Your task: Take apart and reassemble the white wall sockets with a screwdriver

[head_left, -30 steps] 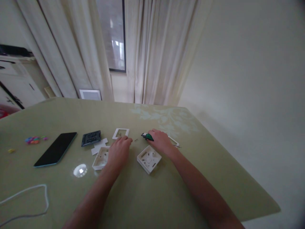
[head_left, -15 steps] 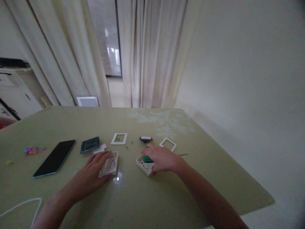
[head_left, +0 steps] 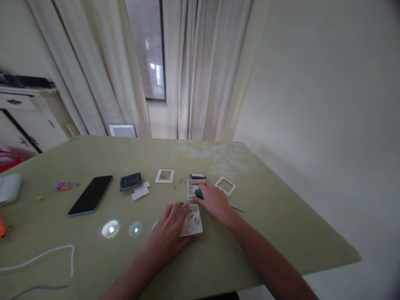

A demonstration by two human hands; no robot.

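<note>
My left hand [head_left: 170, 233] lies flat, fingers spread, on a white square back box [head_left: 192, 222] near the table's front. My right hand [head_left: 214, 201] is closed round a green-handled tool [head_left: 198, 193], resting just behind that box and against a second white box [head_left: 193, 187]. Two white square frames [head_left: 164, 176] [head_left: 225, 186] lie beyond, with a small black-and-white part [head_left: 197, 176] between them. A thin dark rod [head_left: 239, 209] lies to the right of my right wrist. Small screws [head_left: 177, 183] are scattered near the left frame.
A black phone [head_left: 90, 195], a dark switch module [head_left: 130, 181] and white plates [head_left: 140, 191] lie left. A white cable [head_left: 46, 258] loops at the front left. Coloured bits [head_left: 64, 185] sit far left. The green table [head_left: 281, 233] ends near the right wall.
My left hand has slid the white box rightward to the middle of the table. My right hand moved back, and the second box now sits farther back behind it.
</note>
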